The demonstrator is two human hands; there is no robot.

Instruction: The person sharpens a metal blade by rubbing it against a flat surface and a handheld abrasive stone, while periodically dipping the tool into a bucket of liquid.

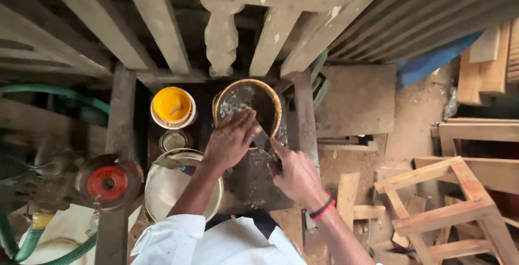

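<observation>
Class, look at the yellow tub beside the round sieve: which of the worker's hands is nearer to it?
Left. The left hand rests on the sieve's rim, just right of the yellow tub. The right hand is lower and farther right, holding a scraper blade.

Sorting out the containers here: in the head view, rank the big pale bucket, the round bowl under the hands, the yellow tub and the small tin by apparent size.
1. Pale bucket
2. Round bowl, partly hidden by the left hand
3. Yellow tub
4. Small tin

The person wears a white shirt (216, 240) with its sleeves pulled up, so both arms are bare. The right wrist has two thin bands (323, 209), one red and one black. Both hands are bare.
</observation>
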